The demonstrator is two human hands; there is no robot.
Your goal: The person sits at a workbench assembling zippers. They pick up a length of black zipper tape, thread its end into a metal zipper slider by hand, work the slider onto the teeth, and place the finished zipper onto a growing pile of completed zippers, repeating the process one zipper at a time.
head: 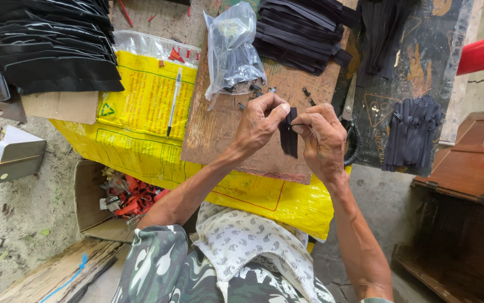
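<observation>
Both my hands hold a short black zipper strip [290,137] over a brown wooden board [219,126]. My left hand [259,120] pinches the strip's top from the left. My right hand [323,134] grips it from the right, with fingertips at the slider end. The strip hangs down between the two hands. Small dark metal sliders [256,88] lie loose on the board just beyond my fingers, below a clear plastic bag [232,50] that holds more of them.
Piles of black zipper strips lie at the back [304,31] and to the right [411,132]. Scissors [351,120] lie behind my right hand. A pen [173,101] rests on yellow sacking [141,106]. A cardboard box of red scraps [121,196] sits below; wooden boxes [466,168] stand right.
</observation>
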